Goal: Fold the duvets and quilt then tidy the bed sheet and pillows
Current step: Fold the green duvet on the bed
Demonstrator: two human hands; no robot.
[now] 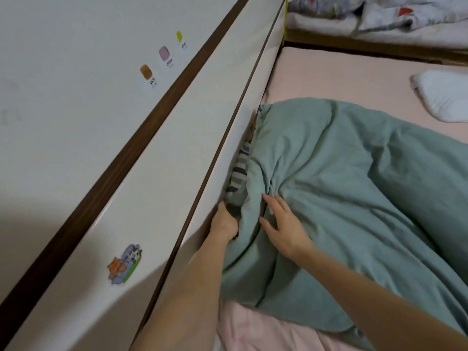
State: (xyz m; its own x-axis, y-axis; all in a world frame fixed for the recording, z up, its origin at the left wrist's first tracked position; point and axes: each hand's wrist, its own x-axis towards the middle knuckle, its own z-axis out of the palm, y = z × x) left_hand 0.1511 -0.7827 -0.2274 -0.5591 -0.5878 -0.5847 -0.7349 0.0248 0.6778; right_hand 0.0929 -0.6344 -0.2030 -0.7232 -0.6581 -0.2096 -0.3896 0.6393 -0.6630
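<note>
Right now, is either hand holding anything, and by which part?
The left hand grips the green duvet at its edge beside the bed's side panel. The right hand rests open on the duvet, holding nothing.

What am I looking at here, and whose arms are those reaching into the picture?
No machine here: a person wears a camera on the head, so you look down at their own arms. The left hand reaches into the gap beside the white bed board and takes a grip on the edge of the green duvet, next to a striped cloth. The right hand rests open on the duvet. Underneath lies a pink bed sheet, with a white pillow at the far right.
</note>
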